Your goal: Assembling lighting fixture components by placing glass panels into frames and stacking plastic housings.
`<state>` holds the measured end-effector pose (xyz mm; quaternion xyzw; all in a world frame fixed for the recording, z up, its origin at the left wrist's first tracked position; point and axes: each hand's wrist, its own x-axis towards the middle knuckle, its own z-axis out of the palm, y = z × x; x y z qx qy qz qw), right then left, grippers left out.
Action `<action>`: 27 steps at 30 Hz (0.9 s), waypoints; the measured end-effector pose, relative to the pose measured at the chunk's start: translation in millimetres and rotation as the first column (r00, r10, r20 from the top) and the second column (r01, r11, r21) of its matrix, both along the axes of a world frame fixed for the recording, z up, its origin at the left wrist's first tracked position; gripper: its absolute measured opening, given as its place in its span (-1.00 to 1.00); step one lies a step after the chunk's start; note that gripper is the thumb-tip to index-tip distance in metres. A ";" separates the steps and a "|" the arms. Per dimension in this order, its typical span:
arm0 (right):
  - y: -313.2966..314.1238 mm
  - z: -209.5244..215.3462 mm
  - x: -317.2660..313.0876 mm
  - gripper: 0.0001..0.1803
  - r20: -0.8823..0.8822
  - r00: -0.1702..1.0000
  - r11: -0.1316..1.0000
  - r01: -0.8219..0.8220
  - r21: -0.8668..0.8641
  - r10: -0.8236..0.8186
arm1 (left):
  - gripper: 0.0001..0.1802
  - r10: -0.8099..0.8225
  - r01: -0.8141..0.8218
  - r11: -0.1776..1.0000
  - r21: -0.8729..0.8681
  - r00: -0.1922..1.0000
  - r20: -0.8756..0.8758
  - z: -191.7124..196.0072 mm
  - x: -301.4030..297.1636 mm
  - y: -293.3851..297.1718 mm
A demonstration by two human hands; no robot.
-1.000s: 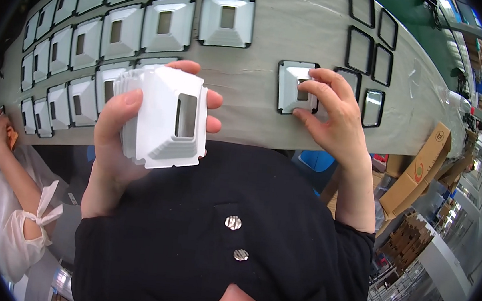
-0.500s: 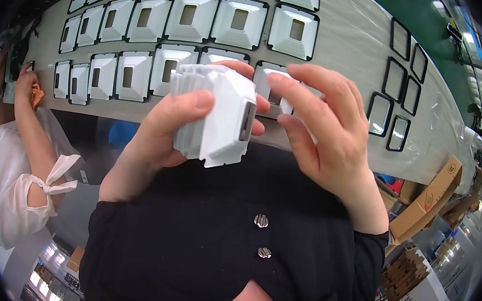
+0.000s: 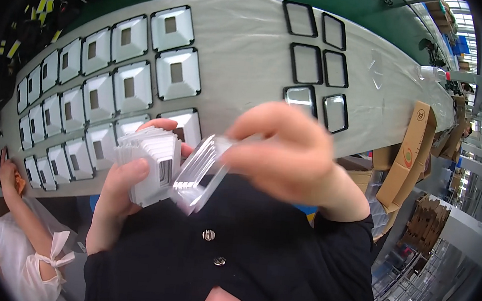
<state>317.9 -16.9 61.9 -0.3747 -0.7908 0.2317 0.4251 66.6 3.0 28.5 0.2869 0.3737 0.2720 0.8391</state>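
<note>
A stack of white plastic reflector housings (image 3: 148, 145), nested together with rectangular slots in their faces, is gripped in my left hand (image 3: 122, 183), thumb on the near side. My right hand (image 3: 289, 155), smeared by motion, pinches a shiny white housing (image 3: 196, 175) by its upper right edge. That piece is tilted beside the stack, its glossy side partly blurred; whether it still touches the stack I cannot tell. Just beyond my left hand, a white housing in a black frame (image 3: 188, 129) lies on the table, partly hidden.
Rows of white housings in black frames (image 3: 177, 73) cover the table's left part. Several black rectangular frames (image 3: 307, 63) lie right of them. Cardboard boxes (image 3: 404, 156) stand at the table's right edge. At far left a co-worker's arm (image 3: 29, 206) reaches onto the table.
The view has swung right, so the table's contents appear further left. My right hand, open and without a piece before, now pinches a housing beside the stack.
</note>
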 end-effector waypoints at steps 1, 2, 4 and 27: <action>8.1 -1.9 21.3 -0.80 0.038 0.993 0.993 0.115 0.021 -0.115 | -0.10 -0.032 0.031 0.998 -0.063 0.999 -0.007 2.7 1.3 2.7; 20.2 -2.8 47.1 -0.82 0.047 0.982 0.975 0.190 -0.114 -0.185 | -0.09 -0.028 0.026 0.997 -0.069 0.999 -0.018 3.6 2.7 3.8; 37.1 -29.0 99.3 -0.78 -0.244 0.809 0.784 0.367 -0.501 -0.534 | -0.08 -0.061 0.061 0.995 -0.074 0.998 -0.005 -3.1 8.7 12.1; 111.8 -97.8 169.2 -0.74 0.071 0.679 0.499 0.603 -0.623 -0.731 | -0.04 0.026 -0.032 0.993 -0.110 0.998 -0.059 -17.2 6.7 32.0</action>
